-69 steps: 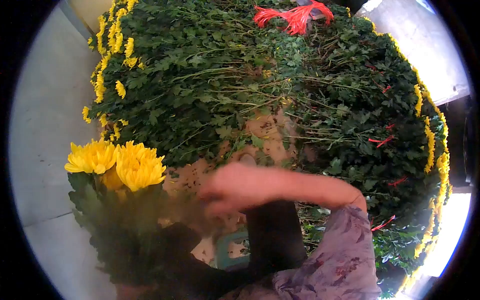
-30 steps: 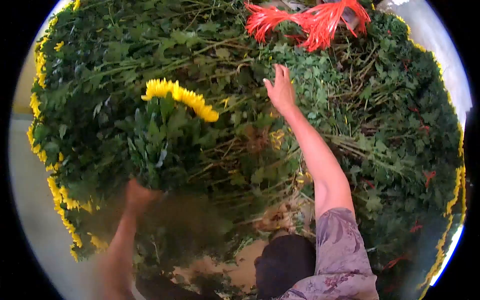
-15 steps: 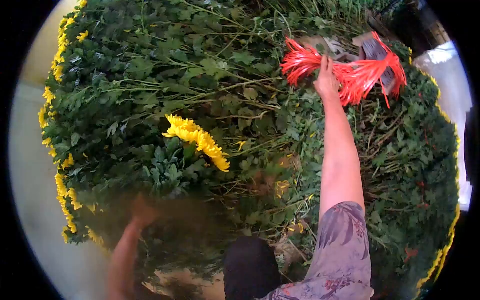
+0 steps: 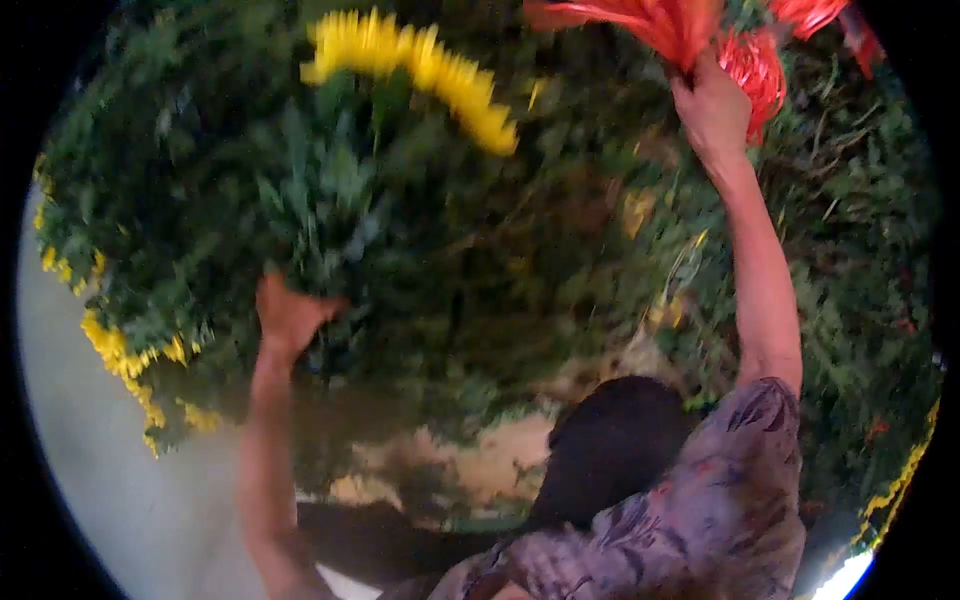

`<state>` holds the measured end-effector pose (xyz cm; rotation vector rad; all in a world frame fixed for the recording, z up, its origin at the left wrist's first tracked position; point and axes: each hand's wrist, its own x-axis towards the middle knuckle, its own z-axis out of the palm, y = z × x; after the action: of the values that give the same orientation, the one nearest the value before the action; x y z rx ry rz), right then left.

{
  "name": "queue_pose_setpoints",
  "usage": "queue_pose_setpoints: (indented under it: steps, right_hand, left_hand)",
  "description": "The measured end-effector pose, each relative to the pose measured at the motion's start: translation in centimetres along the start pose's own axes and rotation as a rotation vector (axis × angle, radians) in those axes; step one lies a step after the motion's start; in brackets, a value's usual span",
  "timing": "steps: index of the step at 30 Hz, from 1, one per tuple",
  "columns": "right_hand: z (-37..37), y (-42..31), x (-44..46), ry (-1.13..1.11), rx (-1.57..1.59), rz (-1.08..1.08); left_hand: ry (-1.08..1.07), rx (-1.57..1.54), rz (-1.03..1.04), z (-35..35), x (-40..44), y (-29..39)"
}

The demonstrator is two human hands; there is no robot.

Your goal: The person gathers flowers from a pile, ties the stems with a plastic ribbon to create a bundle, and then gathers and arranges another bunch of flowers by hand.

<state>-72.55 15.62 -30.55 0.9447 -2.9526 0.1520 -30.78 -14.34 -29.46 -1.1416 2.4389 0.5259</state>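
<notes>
At left, my left hand [image 4: 292, 312] is wrapped round the leafy stems of a bunch of yellow flowers [image 4: 415, 65], whose blooms point up and away from me. Higher up on the right, my right hand [image 4: 718, 108] is closed on a bundle of red ties [image 4: 665, 25]. More red strands [image 4: 755, 75] hang just beside that hand. The picture is blurred by motion, so single stems and fingers are hard to make out.
Piles of green leafy stems [image 4: 480, 250] lie across the middle and both sides. Yellow blooms [image 4: 115, 350] line the left edge, others [image 4: 900, 485] the lower right. My knee [image 4: 620, 440] is near a patch of tan ground [image 4: 490, 455]. A pale floor [image 4: 80, 450] shows at left.
My right hand reached out to the red ties and now grips some, pulled apart from the rest. The view has shifted, and the yellow bunch appears higher in it.
</notes>
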Motion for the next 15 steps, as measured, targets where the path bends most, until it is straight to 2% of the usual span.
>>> queue_pose_setpoints:
  steps: [1,2,4,7,8,10,11,13,15]
  right_hand:
    - [0.2,-2.4,-4.3,-0.037,0.259,0.08]
    - [0.8,-4.3,-7.3,-0.076,0.259,0.085]
    - [2.4,-7.9,-13.3,-0.129,0.687,0.037]
    - [0.5,-9.4,-19.1,-0.224,0.847,0.169]
    - [-0.6,-10.1,-20.3,-0.145,1.022,0.225]
    - [-2.8,-9.4,-22.9,-0.177,0.958,0.176]
    - [-2.8,-9.1,-24.7,-0.054,0.987,0.088]
    - [-4.3,-7.2,-28.0,-0.143,0.888,0.188]
    - [-6.7,-8.3,-30.7,-0.175,0.75,0.161]
  left_hand:
    - [-0.014,-0.006,0.028,-0.9,-0.5,1.6]
    - [-0.06,-0.095,0.063,-1.6,0.0,2.5]
    - [0.109,-0.14,0.221,0.2,0.7,-0.3]
    - [0.124,-0.198,0.271,0.8,-0.3,-2.3]
    - [0.108,-0.215,0.28,0.8,-0.9,-2.8]
    - [0.077,-0.249,0.308,0.7,-2.5,-3.6]
    - [0.064,-0.265,0.322,0.7,-3.4,-3.8]
    - [0.031,-0.296,0.353,0.8,-5.0,-4.2]
    - [0.006,-0.325,0.385,1.4,-6.4,-4.5]
